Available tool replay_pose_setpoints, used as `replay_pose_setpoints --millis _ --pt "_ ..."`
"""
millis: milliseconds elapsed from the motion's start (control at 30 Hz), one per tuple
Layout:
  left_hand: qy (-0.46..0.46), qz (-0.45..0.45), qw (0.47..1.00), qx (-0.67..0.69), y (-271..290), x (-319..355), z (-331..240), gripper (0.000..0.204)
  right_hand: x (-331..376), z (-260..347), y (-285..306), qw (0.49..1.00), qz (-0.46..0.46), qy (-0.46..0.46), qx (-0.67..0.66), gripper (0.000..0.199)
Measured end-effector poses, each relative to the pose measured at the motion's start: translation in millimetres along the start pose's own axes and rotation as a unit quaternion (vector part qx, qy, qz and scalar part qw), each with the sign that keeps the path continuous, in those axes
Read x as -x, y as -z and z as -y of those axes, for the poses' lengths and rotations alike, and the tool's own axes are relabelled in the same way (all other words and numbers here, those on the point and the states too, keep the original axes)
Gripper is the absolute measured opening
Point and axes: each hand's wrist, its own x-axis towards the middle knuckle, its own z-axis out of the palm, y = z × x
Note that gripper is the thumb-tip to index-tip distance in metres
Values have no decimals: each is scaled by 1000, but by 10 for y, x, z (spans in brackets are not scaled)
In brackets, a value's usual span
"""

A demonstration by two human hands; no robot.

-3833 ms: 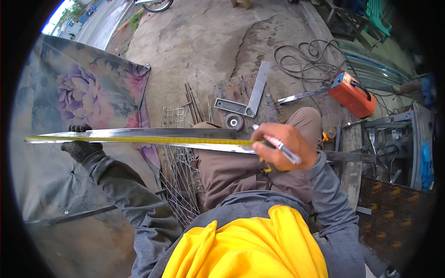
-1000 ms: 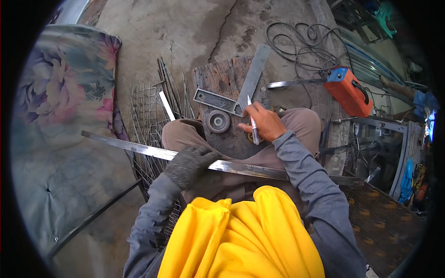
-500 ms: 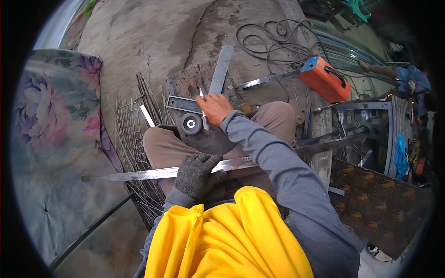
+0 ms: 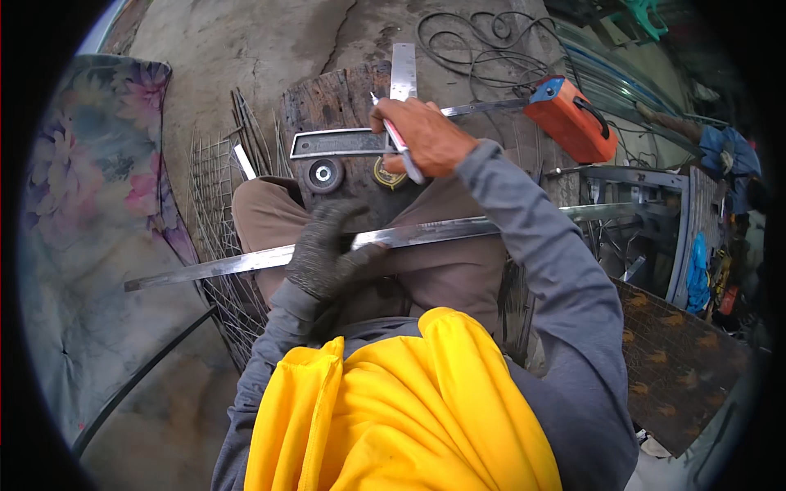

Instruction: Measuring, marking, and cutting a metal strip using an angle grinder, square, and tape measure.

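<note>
A long flat metal bar lies across my thighs. My gloved left hand is over it, fingers and thumb spread on either side and loose, slightly blurred. My bare right hand is closed around a red-and-white marker pen and is at the corner of a try square. Whether it also grips the square is hidden. The square's grey stock points left and its steel blade points away from me. Beneath my right hand shows a yellow-black round tape measure. A grinding disc lies left of it.
A scarred wooden block sits before me. An orange welding machine with coiled cables stands at right, near a metal frame. Wire mesh and a flowered sheet are at left.
My right hand has moved right with the marker pen, and the try square has turned, its stock now nearly level. The tape measure has come into sight. My left hand's fingers have spread from the bar.
</note>
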Motion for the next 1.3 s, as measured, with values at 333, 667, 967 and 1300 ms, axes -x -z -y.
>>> replay_pose_setpoints --millis 333,667,967,1300 --pt "-78 -164 969 164 -46 178 303 95 1695 944 196 997 -13 57 55 29" --pt "-139 131 978 -82 -187 116 -142 115 2260 1006 -653 992 -121 22 -12 31" --pt "-131 132 960 -211 -423 190 -161 87 2398 956 -818 974 -225 -16 -29 36" --pt "-220 88 947 -218 -709 164 -247 59 2349 1133 -745 906 -375 -168 -103 37"
